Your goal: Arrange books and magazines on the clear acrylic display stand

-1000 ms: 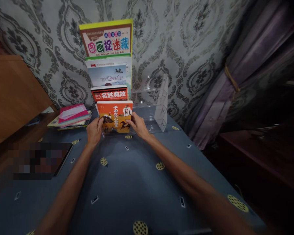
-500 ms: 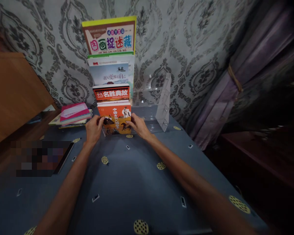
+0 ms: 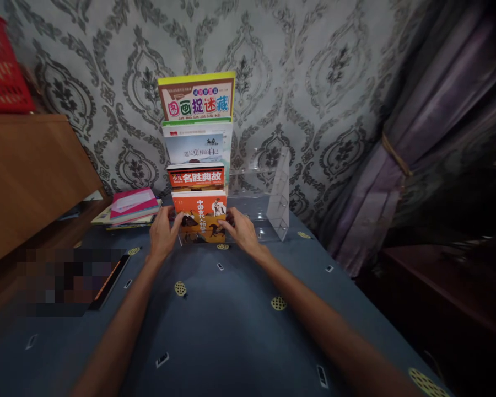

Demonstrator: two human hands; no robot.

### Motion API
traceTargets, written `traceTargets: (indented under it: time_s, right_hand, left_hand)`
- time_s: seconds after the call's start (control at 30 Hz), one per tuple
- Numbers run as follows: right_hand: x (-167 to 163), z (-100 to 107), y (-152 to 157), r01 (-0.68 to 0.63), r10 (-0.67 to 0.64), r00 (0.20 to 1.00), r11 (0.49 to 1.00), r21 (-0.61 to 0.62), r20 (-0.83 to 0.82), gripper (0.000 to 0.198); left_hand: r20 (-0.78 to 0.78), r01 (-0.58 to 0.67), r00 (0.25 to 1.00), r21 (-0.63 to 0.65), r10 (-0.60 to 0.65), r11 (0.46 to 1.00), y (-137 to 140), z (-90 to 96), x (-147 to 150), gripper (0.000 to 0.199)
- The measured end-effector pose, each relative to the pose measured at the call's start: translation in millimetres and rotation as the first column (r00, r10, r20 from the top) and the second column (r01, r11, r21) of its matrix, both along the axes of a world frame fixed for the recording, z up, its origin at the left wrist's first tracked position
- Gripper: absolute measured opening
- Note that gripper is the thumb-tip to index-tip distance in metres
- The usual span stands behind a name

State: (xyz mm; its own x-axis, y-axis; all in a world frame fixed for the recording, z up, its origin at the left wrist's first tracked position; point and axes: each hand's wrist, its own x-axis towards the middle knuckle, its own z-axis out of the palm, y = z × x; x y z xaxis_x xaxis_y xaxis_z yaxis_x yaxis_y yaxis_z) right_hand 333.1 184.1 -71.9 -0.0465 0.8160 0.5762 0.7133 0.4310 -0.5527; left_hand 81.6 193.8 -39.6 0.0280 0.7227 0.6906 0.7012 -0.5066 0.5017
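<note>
An orange book [image 3: 202,216] with a horse and figures on its cover stands upright in the lowest front tier of a clear plastic stepped rack [image 3: 278,201]. At its left edge is my left hand [image 3: 164,231], thumb along the cover and fingers partly hidden behind. My right hand [image 3: 243,229] grips the opposite edge, its thumb on the cover's front. Behind it, rising in steps, are a red-and-black book [image 3: 202,177], a book with a pale blue cover [image 3: 195,148] and a tall yellow-edged book [image 3: 198,99]. The rack's right half holds no books.
Left of the rack lies a stack of books [image 3: 132,207] with a pink one on top. A dark flat object [image 3: 111,282], partly blurred out, rests nearer on the blue tablecloth [image 3: 223,331]. A wooden cabinet [image 3: 28,182] carries a red basket [image 3: 4,66]. A purple curtain [image 3: 372,204] hangs right.
My view has tilted up, so the rack and books sit lower in the picture. Both hands stay at the orange book's sides; my left thumb now lies straighter along it.
</note>
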Motion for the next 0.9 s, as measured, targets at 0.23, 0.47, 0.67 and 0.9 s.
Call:
traceTargets:
  time_s: [0.23,0.47,0.67,0.9]
  right_hand:
    - [-6.5,0.9,0.1,-0.009,0.004,0.995,0.999,0.052,0.095,0.01]
    - [-10.2,1.3,1.2,0.0,-0.002,0.997,1.0,0.024,0.082,0.005]
    - [-9.2,0.4,1.1,-0.039,0.039,0.999,0.999,-0.003,0.025,0.005]
    - [-9.3,-0.5,2.2,-0.053,0.053,0.999,0.998,0.014,-0.001,0.008]
  left_hand:
    - [-0.042,0.009,0.999,0.038,-0.008,0.999,3.2,-2.1,1.8,0.027]
    - [-0.027,-0.017,0.999,0.031,0.017,0.999,4.0,-2.2,3.3,0.024]
    - [0.028,0.002,1.0,-0.034,-0.001,0.999,4.0,-0.5,3.8,0.022]
    - [0.095,0.033,0.995,-0.028,-0.031,0.999,4.9,-0.1,4.5,0.024]
